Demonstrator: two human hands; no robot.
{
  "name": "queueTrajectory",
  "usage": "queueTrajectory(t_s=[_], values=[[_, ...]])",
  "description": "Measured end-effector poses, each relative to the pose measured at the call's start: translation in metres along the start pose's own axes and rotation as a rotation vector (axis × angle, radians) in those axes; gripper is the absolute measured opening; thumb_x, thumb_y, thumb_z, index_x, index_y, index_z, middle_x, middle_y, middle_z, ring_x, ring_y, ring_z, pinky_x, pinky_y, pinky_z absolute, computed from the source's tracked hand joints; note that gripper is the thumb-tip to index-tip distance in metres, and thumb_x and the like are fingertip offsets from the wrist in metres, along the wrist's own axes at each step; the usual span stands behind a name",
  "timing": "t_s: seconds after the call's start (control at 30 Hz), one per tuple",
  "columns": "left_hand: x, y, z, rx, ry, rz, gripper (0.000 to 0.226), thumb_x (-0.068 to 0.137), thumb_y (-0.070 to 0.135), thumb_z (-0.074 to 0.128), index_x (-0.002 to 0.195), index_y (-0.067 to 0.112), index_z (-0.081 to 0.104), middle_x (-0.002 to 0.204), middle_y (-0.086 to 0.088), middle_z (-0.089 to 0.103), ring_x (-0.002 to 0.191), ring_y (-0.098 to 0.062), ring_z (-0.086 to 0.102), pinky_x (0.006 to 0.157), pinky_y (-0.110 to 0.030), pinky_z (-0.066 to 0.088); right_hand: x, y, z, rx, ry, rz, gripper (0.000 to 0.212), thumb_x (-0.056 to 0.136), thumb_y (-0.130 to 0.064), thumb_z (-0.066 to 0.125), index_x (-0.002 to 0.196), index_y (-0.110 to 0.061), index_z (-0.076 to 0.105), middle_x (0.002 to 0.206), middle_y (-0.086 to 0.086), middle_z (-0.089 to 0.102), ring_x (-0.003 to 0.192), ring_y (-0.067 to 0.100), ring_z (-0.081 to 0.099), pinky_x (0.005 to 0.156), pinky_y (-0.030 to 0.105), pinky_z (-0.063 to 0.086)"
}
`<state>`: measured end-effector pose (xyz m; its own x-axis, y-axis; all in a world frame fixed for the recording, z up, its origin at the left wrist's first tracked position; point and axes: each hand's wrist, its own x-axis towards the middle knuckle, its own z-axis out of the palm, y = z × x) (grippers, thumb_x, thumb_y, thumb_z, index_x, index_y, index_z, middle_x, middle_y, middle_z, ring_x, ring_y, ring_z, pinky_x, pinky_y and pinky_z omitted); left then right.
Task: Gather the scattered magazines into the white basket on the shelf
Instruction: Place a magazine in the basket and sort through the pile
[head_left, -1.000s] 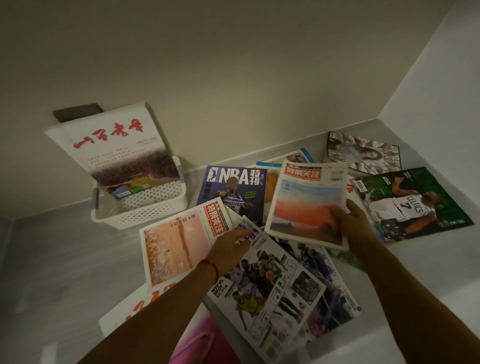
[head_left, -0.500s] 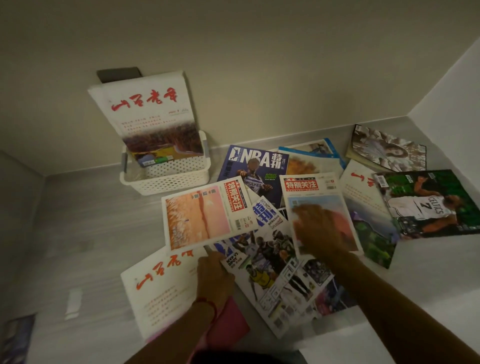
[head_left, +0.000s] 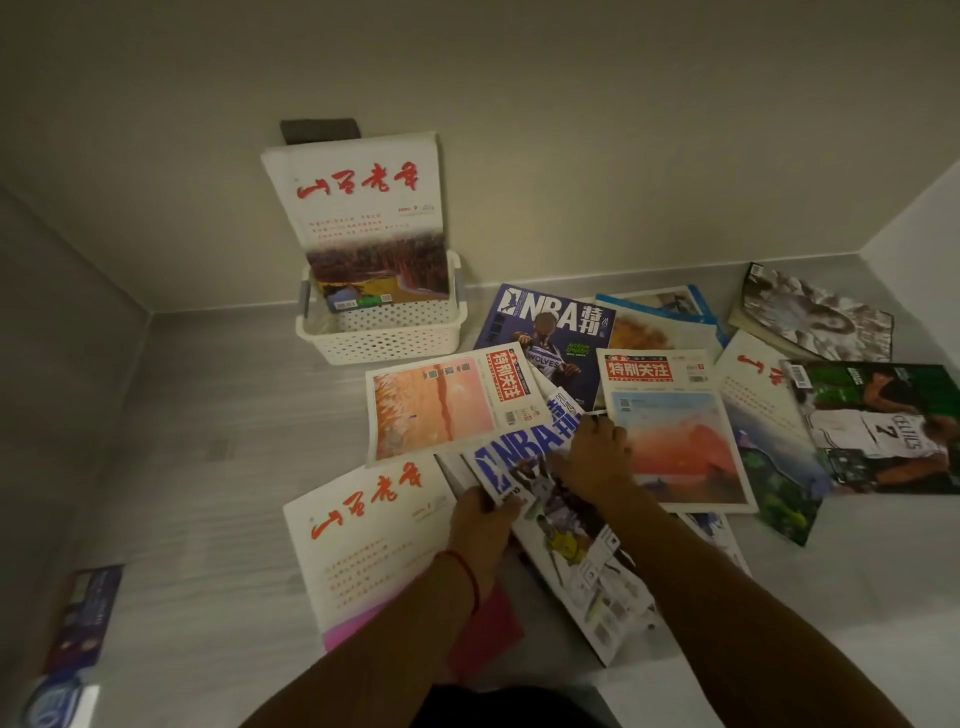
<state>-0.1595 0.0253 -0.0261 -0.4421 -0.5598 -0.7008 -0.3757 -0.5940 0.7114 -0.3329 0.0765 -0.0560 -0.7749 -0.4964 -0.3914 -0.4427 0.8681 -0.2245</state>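
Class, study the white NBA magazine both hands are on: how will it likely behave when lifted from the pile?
The white NBA magazine looks thin and soft-covered, so it will probably sag unless supported. The left hand pinches one edge and the right hand rests on top, which suggests two-handed handling. Its glossy-looking cover lies over other magazines, so it may slide rather than catch.
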Motion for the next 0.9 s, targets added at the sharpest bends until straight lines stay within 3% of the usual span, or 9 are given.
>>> queueTrajectory(t_s=[0.13, 0.27, 0.4, 0.5, 0.6, 0.7, 0.8, 0.9], values=[[-0.027, 0.013, 0.013, 0.317, -0.136, 0.25, 0.052, 0.096, 0.002, 0.054, 0.145, 0.016, 0.043, 0.139, -0.01, 0.058, 0.129, -0.029, 0.055, 0.106, -0.052, 0.049, -0.004, 0.01, 0.001, 0.051, 0.069, 0.023, 0.057, 0.092, -0.043, 0.053, 0.135, -0.008, 0.038, 0.136, 0.018, 0.043, 0.126, 0.034, 0.04, 0.105, 0.048, 0.037], [-0.046, 0.035, -0.004, 0.42, -0.202, 0.387, 0.057, 0.096, 0.002, 0.054, 0.148, 0.023, 0.042, 0.142, 0.0, 0.058, 0.131, -0.019, 0.054, 0.11, -0.045, 0.046, -0.011, 0.022, -0.009, 0.262, 0.135, -0.013, 0.029, 0.099, -0.029, 0.044, 0.118, -0.008, 0.052, 0.119, 0.015, 0.059, 0.107, 0.029, 0.055, 0.096, 0.044, 0.046], [-0.048, 0.077, -0.041, 0.442, -0.286, 0.443, 0.051, 0.096, -0.001, 0.054, 0.14, 0.024, 0.051, 0.135, -0.002, 0.064, 0.126, -0.021, 0.059, 0.107, -0.049, 0.048, -0.032, 0.023, -0.033, 0.864, -0.027, 0.037, 0.016, 0.1, -0.022, 0.046, 0.109, -0.015, 0.057, 0.104, 0.011, 0.069, 0.087, 0.027, 0.069, 0.078, 0.046, 0.057], [-0.047, 0.113, -0.07, 0.364, -0.306, 0.455, 0.042, 0.095, -0.002, 0.056, 0.127, 0.025, 0.058, 0.127, -0.005, 0.069, 0.115, -0.023, 0.067, 0.097, -0.05, 0.056, -0.04, 0.024, -0.064, 1.014, -0.145, -0.099, 0.015, 0.098, -0.017, 0.053, 0.103, -0.015, 0.067, 0.101, 0.009, 0.074, 0.089, 0.027, 0.073, 0.067, 0.032, 0.06], [-0.04, 0.147, -0.098, 0.287, -0.212, 0.501, 0.033, 0.096, -0.001, 0.057, 0.122, 0.019, 0.061, 0.123, -0.012, 0.071, 0.106, -0.028, 0.071, 0.089, -0.049, 0.059, -0.039, 0.002, -0.1, 0.955, -0.17, -0.295, 0.014, 0.097, -0.021, 0.056, 0.097, -0.021, 0.071, 0.102, 0.006, 0.075, 0.092, 0.024, 0.074, 0.074, 0.036, 0.061], [-0.028, 0.184, -0.122, 0.247, -0.035, 0.608, 0.024, 0.094, -0.001, 0.061, 0.117, 0.007, 0.062, 0.122, -0.018, 0.07, 0.108, -0.035, 0.069, 0.092, -0.055, 0.056, -0.021, -0.048, -0.132, 0.836, -0.019, -0.431, 0.011, 0.096, -0.022, 0.06, 0.098, -0.021, 0.071, 0.097, 0.002, 0.077, 0.088, 0.022, 0.075, 0.074, 0.038, 0.062], [-0.016, 0.231, -0.143, 0.3, 0.168, 0.726, 0.02, 0.094, 0.009, 0.063, 0.114, 0.008, 0.063, 0.117, -0.013, 0.072, 0.104, -0.03, 0.071, 0.089, -0.055, 0.058, 0.006, -0.108, -0.159, 0.731, 0.174, -0.493, 0.017, 0.094, -0.025, 0.063, 0.101, -0.013, 0.072, 0.1, 0.003, 0.076, 0.088, 0.019, 0.074, 0.08, 0.043, 0.06], [-0.003, 0.275, -0.161, 0.382, 0.365, 0.847, 0.019, 0.095, 0.019, 0.062, 0.113, 0.014, 0.066, 0.108, -0.008, 0.073, 0.096, -0.025, 0.072, 0.085, -0.05, 0.061, 0.027, -0.16, -0.182, 0.779, 0.348, -0.529, 0.017, 0.089, -0.029, 0.069, 0.101, -0.017, 0.074, 0.099, -0.001, 0.077, 0.082, 0.008, 0.073, 0.076, 0.03, 0.06]])
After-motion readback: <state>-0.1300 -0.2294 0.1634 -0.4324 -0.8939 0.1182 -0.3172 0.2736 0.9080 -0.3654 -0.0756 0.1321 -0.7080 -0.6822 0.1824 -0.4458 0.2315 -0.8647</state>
